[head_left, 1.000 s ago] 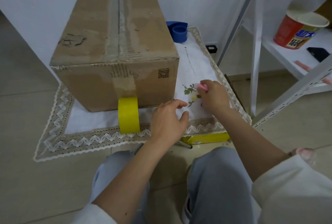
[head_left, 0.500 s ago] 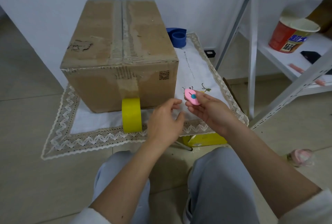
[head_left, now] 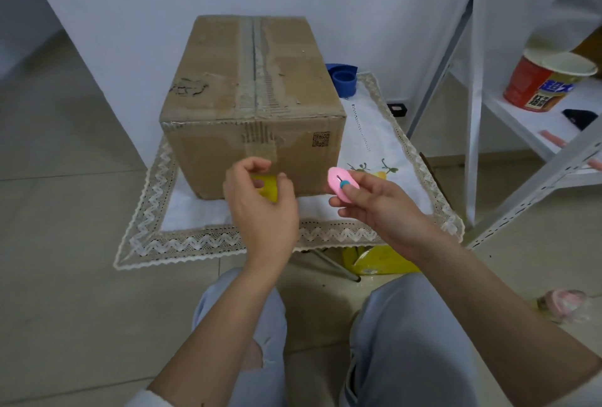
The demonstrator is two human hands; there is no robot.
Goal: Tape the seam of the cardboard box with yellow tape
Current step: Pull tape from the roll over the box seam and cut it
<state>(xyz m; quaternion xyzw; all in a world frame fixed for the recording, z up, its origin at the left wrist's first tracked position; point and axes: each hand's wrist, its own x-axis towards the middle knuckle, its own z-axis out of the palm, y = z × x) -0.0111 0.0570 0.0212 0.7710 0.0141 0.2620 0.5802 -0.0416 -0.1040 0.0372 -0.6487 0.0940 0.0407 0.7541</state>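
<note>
A brown cardboard box stands on a lace-edged white cloth. Its top seam runs away from me, with torn old tape along it. The yellow tape roll stands on edge against the box front, below the seam, mostly hidden by my left hand. That hand hovers just in front of the roll's top with thumb and fingers curved and apart. To the right, level with the box's lower corner, my right hand pinches a small pink cutter with a blue slider.
A blue tape roll sits behind the box on the right. A white metal shelf stands on the right, holding a red noodle cup and a black object. A yellow package lies under the cloth's front edge. My knees fill the foreground.
My right hand lifted the pink cutter off the cloth and turned it face up. My left hand moved left from the cloth to the yellow roll.
</note>
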